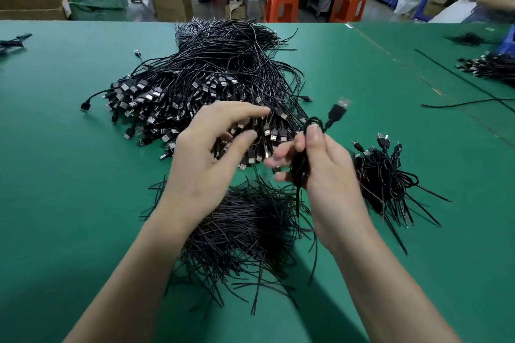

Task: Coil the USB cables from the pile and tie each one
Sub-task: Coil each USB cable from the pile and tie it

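Note:
A big pile of black USB cables (211, 75) lies on the green table (69, 175), plugs fanned toward me. My right hand (320, 167) grips a coiled black cable (301, 167); its USB plug (338, 111) sticks up past my thumb and a thin black strand hangs below the hand. My left hand (211, 153) hovers just left of the coil with fingers spread and relaxed, holding nothing. A heap of black twist ties (245, 234) lies under my wrists. To the right sits a stack of tied coils (384, 178).
More cable bundles (490, 64) and loose single cables (459, 104) lie at the table's right side. A few black pieces (14, 40) rest at the far left edge. Beyond the table stand orange stools (281, 5), cardboard boxes (30, 5) and seated people.

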